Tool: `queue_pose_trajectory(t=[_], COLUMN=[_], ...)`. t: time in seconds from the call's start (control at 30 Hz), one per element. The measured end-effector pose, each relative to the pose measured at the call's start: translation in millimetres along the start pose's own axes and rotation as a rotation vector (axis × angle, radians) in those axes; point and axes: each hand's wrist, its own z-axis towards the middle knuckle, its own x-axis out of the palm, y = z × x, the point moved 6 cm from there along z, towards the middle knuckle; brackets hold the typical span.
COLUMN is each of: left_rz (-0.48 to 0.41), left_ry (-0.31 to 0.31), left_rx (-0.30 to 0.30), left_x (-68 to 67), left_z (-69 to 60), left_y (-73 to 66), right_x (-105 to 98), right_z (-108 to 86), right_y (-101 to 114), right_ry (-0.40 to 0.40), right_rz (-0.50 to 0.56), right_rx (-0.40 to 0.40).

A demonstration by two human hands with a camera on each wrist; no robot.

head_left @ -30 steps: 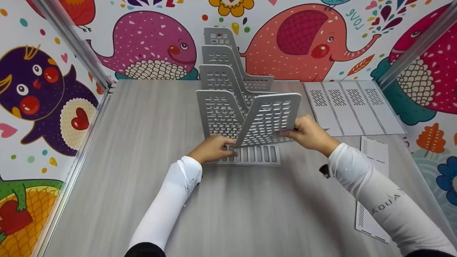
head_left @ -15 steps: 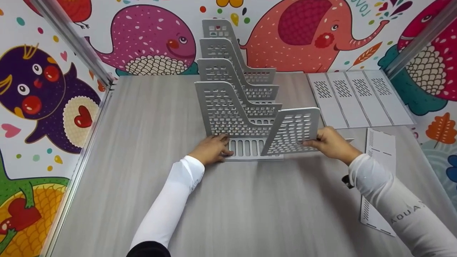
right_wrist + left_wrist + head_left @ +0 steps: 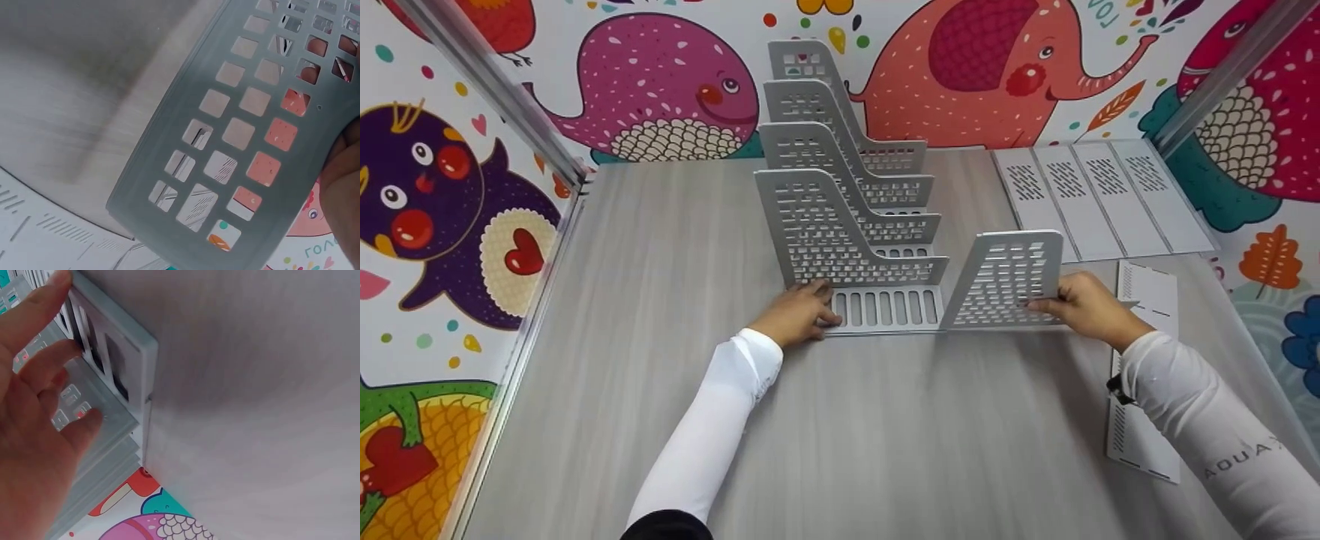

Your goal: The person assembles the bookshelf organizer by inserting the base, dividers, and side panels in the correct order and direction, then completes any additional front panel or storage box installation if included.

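A grey file rack with several upright perforated dividers [image 3: 825, 232] stands on the table, its slotted base [image 3: 885, 328] showing in front. My left hand [image 3: 795, 313] rests on the base's left end, fingers spread and touching the front divider's lower corner. In the left wrist view, that hand [image 3: 28, 422] lies against the rack's slotted edge. Right of the rack, my right hand [image 3: 1091, 307] pinches a loose perforated divider panel [image 3: 975, 300] by its right side, holding it upright. The panel's lower left corner is close to the base's right end; contact cannot be told.
Flat white panels with slits [image 3: 1095, 206] lie side by side at the back right. More white panels [image 3: 1144, 442] lie partly under my right forearm. A metal frame rail [image 3: 529, 289] and patterned walls border the table [image 3: 885, 435].
The loose panel has moved right and downward from over the base to beside it, in my right hand. My left hand has shifted left and settled on the base's end.
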Motion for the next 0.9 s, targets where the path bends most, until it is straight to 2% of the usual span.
queue_pose_trajectory(t=[0.23, 0.43, 0.57, 0.77, 0.9], left_rz=[0.019, 0.004, 0.011, 0.037, 0.036], left_ry=[-0.017, -0.012, -0.001, -0.009, -0.015], left_rx=[0.021, -0.006, -0.010, 0.001, 0.006], left_x=[0.7, -0.6, -0.4, 1.1, 0.5], left_z=[0.1, -0.8, -1.2, -2.2, -2.1], left_y=[1.0, 1.4, 1.0, 2.0, 1.7], right_x=[1, 4, 6, 9, 9], right_z=[-1.4, -3.9, -6.1, -9.1, -10.1], right_y=[-8, -13, -18, -23, -24], right_ry=[-0.008, 0.015, 0.032, 0.010, 0.007], right_rz=[0.027, 0.086, 0.083, 0.059, 0.088], right_rx=[0.001, -0.010, 0.022, 0.032, 0.057])
